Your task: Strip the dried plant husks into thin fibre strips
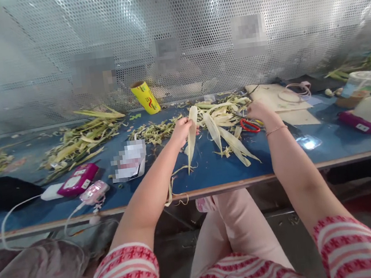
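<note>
My left hand (182, 132) is closed on a pale dried corn husk (192, 133), which stands upright between thumb and fingers with its tip pointing down. Farther right, my right hand (259, 111) is bent over the husk pile, its fingers curled and partly hidden; whether they grip anything is unclear. Right beside it lie scissors with red handles (250, 125), their blades toward the husks. Between my hands, a heap of loose husks (224, 111) spreads over the blue table (206, 172), with several long leaves fanning toward me.
Greenish husk strips (84, 140) lie to the left, near a yellow cardboard tube (146, 97). Closer in are a magenta device (78, 179) and a pink device (94, 193) with white cables. Cardboard sheets (278, 98) and a plastic cup (364, 83) stand right; a perforated metal panel (191, 16) closes the back.
</note>
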A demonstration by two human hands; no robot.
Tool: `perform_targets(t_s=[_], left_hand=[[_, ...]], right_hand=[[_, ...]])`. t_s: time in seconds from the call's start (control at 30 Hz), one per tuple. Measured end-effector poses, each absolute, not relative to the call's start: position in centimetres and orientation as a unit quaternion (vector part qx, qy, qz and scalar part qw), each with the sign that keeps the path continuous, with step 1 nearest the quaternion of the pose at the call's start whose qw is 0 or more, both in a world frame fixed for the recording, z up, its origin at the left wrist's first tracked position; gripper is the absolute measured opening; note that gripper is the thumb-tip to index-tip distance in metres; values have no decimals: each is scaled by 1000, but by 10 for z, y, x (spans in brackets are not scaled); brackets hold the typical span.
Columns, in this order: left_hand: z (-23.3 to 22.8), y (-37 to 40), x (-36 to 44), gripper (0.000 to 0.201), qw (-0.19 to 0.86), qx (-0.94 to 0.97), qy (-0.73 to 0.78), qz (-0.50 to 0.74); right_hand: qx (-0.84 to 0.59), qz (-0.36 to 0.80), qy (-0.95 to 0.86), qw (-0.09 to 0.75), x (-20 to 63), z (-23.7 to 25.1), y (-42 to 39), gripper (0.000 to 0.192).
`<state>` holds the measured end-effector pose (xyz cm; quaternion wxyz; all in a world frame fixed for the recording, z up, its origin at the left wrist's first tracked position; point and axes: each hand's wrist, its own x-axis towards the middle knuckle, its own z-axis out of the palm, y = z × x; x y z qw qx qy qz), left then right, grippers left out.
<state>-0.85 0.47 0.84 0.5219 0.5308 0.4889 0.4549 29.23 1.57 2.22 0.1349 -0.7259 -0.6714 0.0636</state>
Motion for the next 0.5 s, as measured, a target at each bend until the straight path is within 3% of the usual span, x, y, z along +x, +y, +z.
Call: perform_targets(t_s=[0.07,0.13,0.3,0.5], left_hand=[[13,4,-11,14,498,545,500,454],[17,3,-13,15,456,589,506,435],[19,2,-21,7,276,710,493,420],[14,-1,-25,18,62,782,509,353]], right_hand=[[-751,76,-656,6,291,22,12,29],[-758,85,-646,-22,286,17,12,41],[-784,58,-618,-4,274,9,14,64],[-824,87,-558,40,284,11,12,84]])
